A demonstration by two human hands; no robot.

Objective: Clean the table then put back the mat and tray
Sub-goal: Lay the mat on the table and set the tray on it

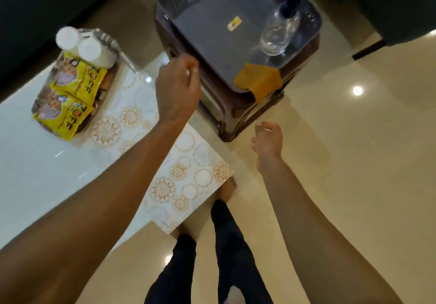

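Mat lies on the white tabletop, its corner overhanging at 5 o'clock; tray rests on it at 10 o'clock, apparently already returned. Left hand and right hand hover, fingers loosely curled, holding nothing; cloth and bottle are parked on the stool at 1 o'clock.

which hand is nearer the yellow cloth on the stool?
Left, narrowly. The left hand hovers left of the cloth, over the mat's far end. The right hand hangs lower, nearer the camera, over the floor.
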